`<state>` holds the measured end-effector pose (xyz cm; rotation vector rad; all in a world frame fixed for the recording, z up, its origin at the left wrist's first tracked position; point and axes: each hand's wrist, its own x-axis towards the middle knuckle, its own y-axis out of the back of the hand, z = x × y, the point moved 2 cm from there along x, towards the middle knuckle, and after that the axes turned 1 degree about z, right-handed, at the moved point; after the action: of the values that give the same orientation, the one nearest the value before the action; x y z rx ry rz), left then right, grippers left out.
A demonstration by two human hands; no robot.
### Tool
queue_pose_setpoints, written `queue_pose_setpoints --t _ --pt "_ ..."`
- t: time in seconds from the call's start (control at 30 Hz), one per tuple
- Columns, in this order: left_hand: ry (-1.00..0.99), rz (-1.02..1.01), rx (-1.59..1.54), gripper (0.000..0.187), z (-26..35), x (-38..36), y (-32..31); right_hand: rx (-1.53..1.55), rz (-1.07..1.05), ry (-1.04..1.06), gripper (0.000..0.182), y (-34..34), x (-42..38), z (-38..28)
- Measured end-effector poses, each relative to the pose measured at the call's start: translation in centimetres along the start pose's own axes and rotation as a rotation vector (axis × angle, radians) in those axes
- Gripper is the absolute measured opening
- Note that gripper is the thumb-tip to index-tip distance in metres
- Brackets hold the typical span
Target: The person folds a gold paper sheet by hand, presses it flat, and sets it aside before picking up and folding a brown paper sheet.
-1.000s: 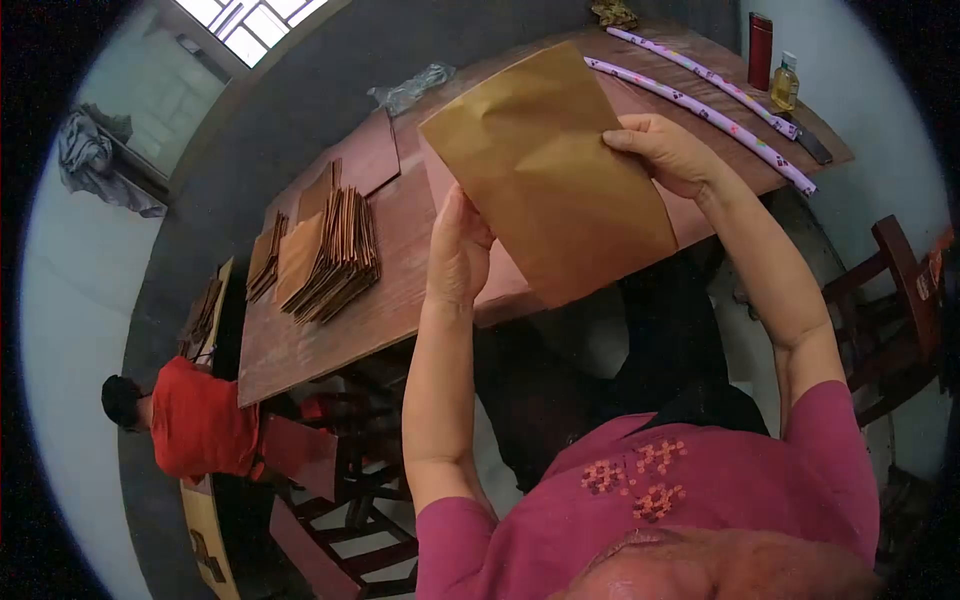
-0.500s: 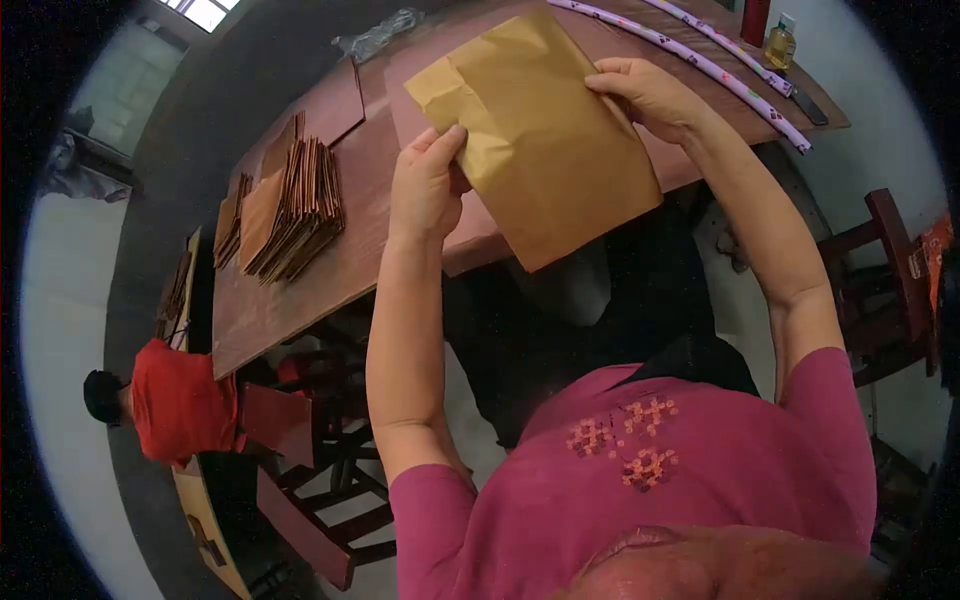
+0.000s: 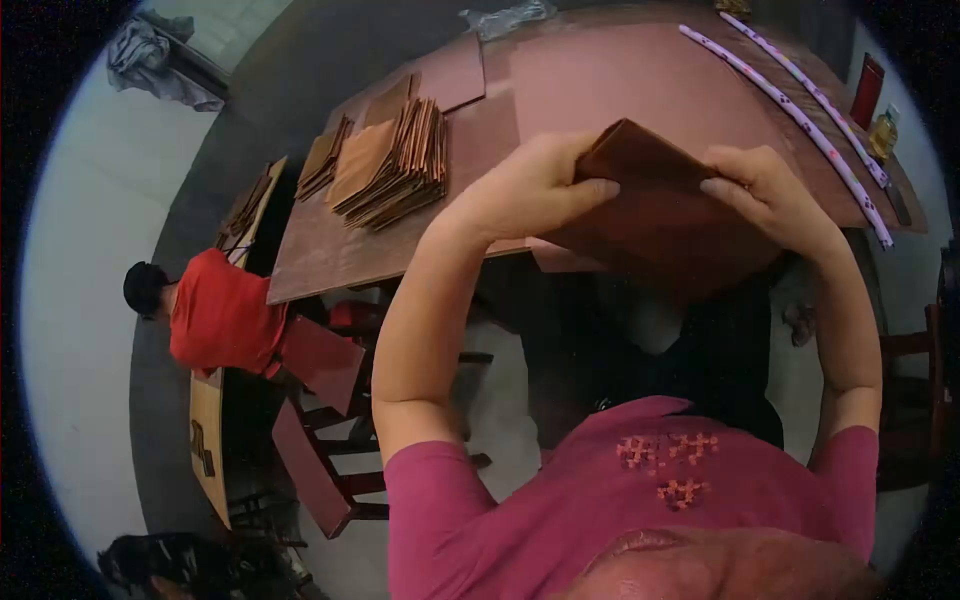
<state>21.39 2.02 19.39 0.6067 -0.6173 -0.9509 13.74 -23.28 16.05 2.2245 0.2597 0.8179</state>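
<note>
In front of my chest, over the table's near edge, I hold a brown paper bag (image 3: pixel 670 225) tilted so that its shaded side faces me. My left hand (image 3: pixel 540 188) is closed on its upper left edge, thumb on the near side and fingers hidden behind. My right hand (image 3: pixel 768 195) pinches the upper right edge in the same way. One corner of the bag points up between the hands. A thick stack of folded brown paper bags (image 3: pixel 395 165) lies on the table to the left of my left hand.
The reddish table (image 3: pixel 340 245) also carries two patterned lilac tubes (image 3: pixel 800 110), a bottle of yellow liquid (image 3: pixel 882 135) and a crumpled clear plastic bag (image 3: pixel 508 18). To the left, a person in a red shirt (image 3: pixel 225 310) sits at another table, near dark red chairs (image 3: pixel 310 455).
The bag has turned from its lit, flat face to its shaded side and come lower and closer to me. Both hands have shifted to its upper edge. My view has swung left.
</note>
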Motion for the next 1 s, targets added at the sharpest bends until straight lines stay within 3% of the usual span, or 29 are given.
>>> queue_pose_setpoints --t 0.03,0.13,0.17,0.2,0.23,0.3,0.37,0.47,0.53,0.63,0.67,0.7,0.77,0.8,0.87,0.93,1.0 --pt "0.054 -0.023 0.083 0.031 -0.5 -0.3 -0.2 0.004 0.002 0.013 0.021 -0.1 0.1 0.2" --pt "0.106 0.024 0.132 0.029 -1.4 -1.1 1.2 0.095 -0.007 -0.065 0.023 -0.5 0.0 1.2" --pt "0.166 0.061 0.157 0.028 -1.6 -1.6 3.0 0.120 0.084 -0.120 0.025 -0.3 0.0 1.5" --pt "0.240 0.175 0.235 0.026 -1.4 -2.2 5.2 0.143 0.174 -0.176 0.027 0.0 -0.1 1.8" --pt "0.124 0.317 0.239 0.025 -2.6 -2.8 7.8 0.152 0.160 -0.192 0.029 0.7 0.0 2.4" --pt "0.229 0.583 0.594 0.028 -1.8 -4.8 14.0 0.196 0.173 -0.230 0.029 1.6 -0.6 2.9" --pt "0.160 0.813 0.908 0.028 0.0 -7.5 18.2 0.141 0.187 -0.295 0.028 1.7 -1.9 3.5" --pt "-0.079 1.020 1.016 0.029 -1.8 -7.9 21.6 0.228 0.208 -0.364 0.027 2.2 -2.3 7.9" --pt "-0.093 1.016 1.259 0.032 -5.1 -8.8 22.4 0.222 0.198 -0.415 0.027 2.1 -3.4 9.6" --pt "0.028 0.911 1.188 0.037 -14.6 -10.7 22.3 0.160 0.192 -0.495 0.024 2.1 -4.3 10.0" --pt "0.162 0.876 1.043 0.041 -17.7 -11.0 21.6 0.149 0.151 -0.499 0.023 2.9 -4.7 10.6" --pt "0.188 0.742 1.023 0.045 -22.5 -12.5 22.0 0.139 0.120 -0.503 0.022 2.3 -5.3 11.1" --pt "0.229 0.676 0.748 0.048 -28.4 -14.9 21.7 0.120 0.114 -0.530 0.021 2.4 -5.7 11.0" --pt "0.255 0.652 0.613 0.050 -28.9 -15.0 20.9 0.099 0.104 -0.555 0.020 2.5 -6.0 10.8" --pt "0.579 0.502 0.636 0.049 -29.4 -15.9 20.4 0.099 0.111 -0.564 0.020 2.6 -7.0 11.2" --pt "0.764 0.658 0.467 0.047 -31.7 -16.5 21.5 0.104 0.116 -0.572 0.020 2.2 -7.8 11.9" --pt "0.693 0.614 0.499 0.047 -31.5 -16.4 21.8 0.107 0.136 -0.576 0.019 1.8 -8.1 12.1"
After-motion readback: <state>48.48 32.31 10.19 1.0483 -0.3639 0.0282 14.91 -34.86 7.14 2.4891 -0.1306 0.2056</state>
